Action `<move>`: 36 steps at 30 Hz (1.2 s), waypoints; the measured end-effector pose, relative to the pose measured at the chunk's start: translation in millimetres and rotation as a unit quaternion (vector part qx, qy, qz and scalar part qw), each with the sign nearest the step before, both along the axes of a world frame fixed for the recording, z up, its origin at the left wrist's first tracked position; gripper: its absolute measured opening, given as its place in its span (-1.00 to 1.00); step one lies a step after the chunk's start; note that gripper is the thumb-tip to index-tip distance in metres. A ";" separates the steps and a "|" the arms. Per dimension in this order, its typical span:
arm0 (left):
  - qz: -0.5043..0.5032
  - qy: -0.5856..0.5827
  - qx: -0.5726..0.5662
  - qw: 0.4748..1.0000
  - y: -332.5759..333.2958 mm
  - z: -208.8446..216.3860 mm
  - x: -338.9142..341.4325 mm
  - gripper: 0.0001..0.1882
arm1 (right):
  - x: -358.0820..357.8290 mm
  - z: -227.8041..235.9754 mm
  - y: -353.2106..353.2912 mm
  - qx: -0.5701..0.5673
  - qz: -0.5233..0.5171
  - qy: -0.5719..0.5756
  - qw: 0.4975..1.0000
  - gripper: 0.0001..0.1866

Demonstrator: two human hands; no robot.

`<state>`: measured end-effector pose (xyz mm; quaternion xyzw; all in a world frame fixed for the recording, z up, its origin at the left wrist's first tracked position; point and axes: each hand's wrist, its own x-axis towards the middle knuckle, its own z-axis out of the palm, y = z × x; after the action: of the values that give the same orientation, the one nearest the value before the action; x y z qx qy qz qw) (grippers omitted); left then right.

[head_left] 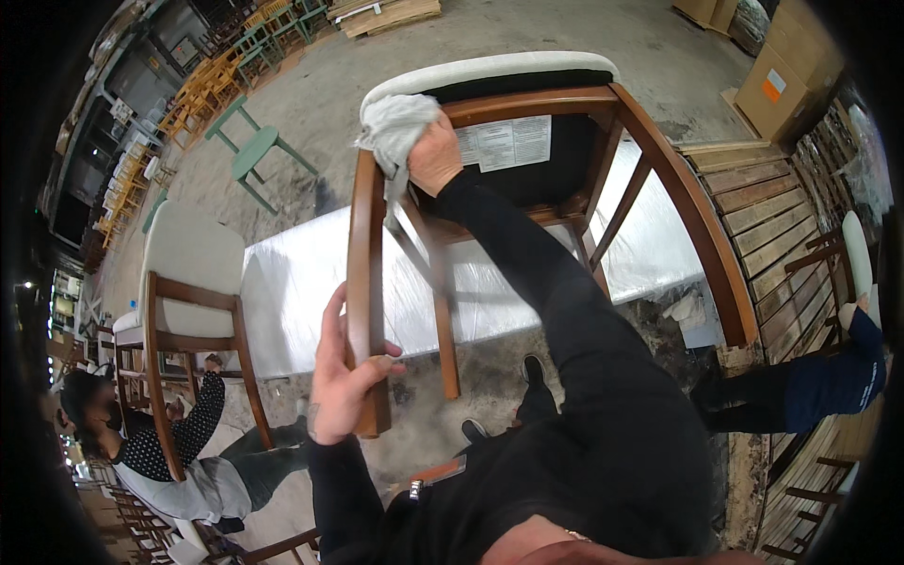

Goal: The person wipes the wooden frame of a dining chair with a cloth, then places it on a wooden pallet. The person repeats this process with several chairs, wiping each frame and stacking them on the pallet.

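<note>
A brown wooden chair (664,188) is tipped in front of me, its black underside and legs facing me and its pale upholstered seat edge (490,68) away from me. My right hand (435,155) is closed on a grey-white cloth (400,124), pressing it against the corner where the left front leg meets the seat frame. A loose end of the cloth hangs down beside the leg. Lower on that same chair leg (365,254), my left hand (344,386) is wrapped around it, thumb in front and fingers partly hidden behind. White printed sheets (508,143) lie on the underside.
Silvery plastic film (301,282) covers a low surface beneath the chair. At left, a person (179,443) handles another pale chair (193,254); at right, another person (819,391) works by slatted pallets (763,217). A green chair (256,151) and cardboard boxes (786,80) stand farther off.
</note>
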<state>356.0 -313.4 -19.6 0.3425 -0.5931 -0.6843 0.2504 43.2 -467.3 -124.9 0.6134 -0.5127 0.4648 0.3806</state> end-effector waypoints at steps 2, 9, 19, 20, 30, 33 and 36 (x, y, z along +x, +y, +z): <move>0.040 0.008 0.013 0.999 0.2 0.6 0.2 0.02 | -5.4 -11.1 -11.4 0.035 0.002 0.024 0.999 -0.64; 0.012 -0.020 -0.008 1.000 6.9 -2.3 0.3 0.03 | -150.3 -23.8 107.2 0.012 -0.241 -0.035 0.970 -0.72; 0.012 -0.029 -0.006 0.999 5.2 2.7 -3.8 0.00 | -38.5 -1.4 17.4 0.062 -0.104 -0.039 0.992 -0.60; 0.012 -0.031 -0.007 0.999 5.9 3.5 -2.9 0.01 | -33.9 -2.2 15.6 0.038 -0.102 -0.071 0.992 -0.60; -0.012 -0.032 -0.027 0.999 2.7 -2.2 1.4 -0.01 | -167.4 -34.7 91.0 -0.042 -0.181 -0.190 0.964 -0.57; 0.003 -0.036 -0.043 0.998 5.4 -2.8 0.1 -0.01 | -121.7 -25.1 72.3 -0.052 -0.083 -0.272 0.957 -0.58; 0.011 -0.040 -0.039 0.998 7.5 0.1 -3.6 -0.02 | -43.7 -5.3 39.7 0.040 -0.106 -0.294 0.949 -0.63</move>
<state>352.4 -305.9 -19.5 0.3661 -0.6252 -0.6437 0.2466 -0.5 -427.6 -130.2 0.4067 -0.6820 0.5606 0.2348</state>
